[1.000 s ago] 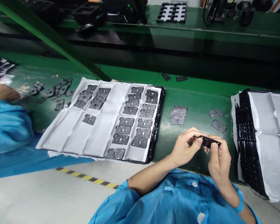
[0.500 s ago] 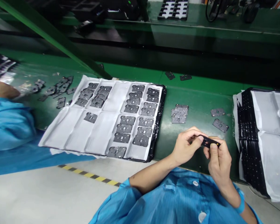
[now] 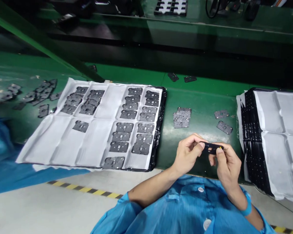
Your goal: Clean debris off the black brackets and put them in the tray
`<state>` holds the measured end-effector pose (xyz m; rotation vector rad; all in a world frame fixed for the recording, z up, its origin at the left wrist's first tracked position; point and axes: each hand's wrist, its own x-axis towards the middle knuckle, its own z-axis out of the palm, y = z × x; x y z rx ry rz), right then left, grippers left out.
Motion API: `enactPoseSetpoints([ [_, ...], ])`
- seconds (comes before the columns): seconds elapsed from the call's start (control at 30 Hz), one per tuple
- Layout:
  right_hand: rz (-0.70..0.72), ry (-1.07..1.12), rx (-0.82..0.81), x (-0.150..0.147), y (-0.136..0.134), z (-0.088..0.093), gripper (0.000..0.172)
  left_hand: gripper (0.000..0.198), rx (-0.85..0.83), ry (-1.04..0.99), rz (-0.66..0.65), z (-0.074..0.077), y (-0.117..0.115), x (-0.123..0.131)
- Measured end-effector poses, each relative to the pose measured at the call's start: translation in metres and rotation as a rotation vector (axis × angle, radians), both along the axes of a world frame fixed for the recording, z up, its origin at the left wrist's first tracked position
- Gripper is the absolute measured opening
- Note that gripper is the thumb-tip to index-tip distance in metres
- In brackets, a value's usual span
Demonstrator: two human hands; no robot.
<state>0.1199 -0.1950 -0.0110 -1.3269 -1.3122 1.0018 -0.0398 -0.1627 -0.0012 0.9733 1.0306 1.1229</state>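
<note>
Between my two hands is a small flat black plate with cut-outs (image 3: 211, 148), held just above the front edge of the green bench. My left hand (image 3: 188, 152) pinches its left end between thumb and fingers. At the other end, my right hand (image 3: 227, 164) is closed on it, the thumb beside a small yellow spot. Beyond my hands a small pile of similar dark plates (image 3: 182, 117) lies on the bench. Two more loose plates, one being this dark plate (image 3: 224, 127), lie behind my right hand.
Left of my hands stands a white-lined tray (image 3: 95, 143) with many dark plates in its compartments. A stack of black trays (image 3: 256, 143) with white lining is on the right. A green beam (image 3: 44, 42) slants across the upper left. A co-worker's blue sleeve (image 3: 1, 136) shows at far left.
The view has shifted, so the bench things appear farther left. In my hands the plate has tilted slightly, showing more of its face. The co-worker's arm has moved partly out of view.
</note>
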Motion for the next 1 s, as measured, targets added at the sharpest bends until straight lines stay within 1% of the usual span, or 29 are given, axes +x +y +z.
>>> enactPoseSetpoints([
  [0.1, 0.011, -0.005, -0.004, 0.003, 0.001, 0.001, 0.022, 0.038, -0.017, -0.003, -0.014, 0.000, -0.001, -0.001],
  [0.3, 0.044, -0.005, 0.000, 0.007, 0.000, 0.004, 0.021, 0.042, 0.035, -0.011, -0.018, -0.001, -0.004, -0.003],
  [0.43, -0.023, 0.045, 0.012, 0.005, 0.002, 0.004, 0.025, 0.039, 0.097, 0.022, -0.023, 0.000, -0.008, -0.003],
  [0.53, -0.066, 0.102, -0.039, 0.003, 0.004, 0.003, 0.032, 0.039, 0.098, 0.037, -0.012, 0.001, -0.010, -0.002],
  [0.63, -0.016, 0.166, -0.167, 0.005, 0.004, 0.004, 0.030, 0.039, 0.033, 0.007, -0.001, 0.001, -0.010, -0.003],
  [0.73, 0.069, 0.231, -0.268, 0.010, 0.003, 0.007, 0.028, 0.041, -0.097, -0.071, -0.038, 0.000, -0.010, -0.003],
  [0.83, 0.106, 0.262, -0.296, 0.013, 0.001, 0.012, 0.027, 0.040, -0.199, -0.139, -0.086, 0.000, -0.010, -0.003],
  [1.0, 0.096, 0.265, -0.300, 0.013, 0.000, 0.016, 0.025, 0.038, -0.243, -0.177, -0.109, 0.000, -0.009, -0.002],
])
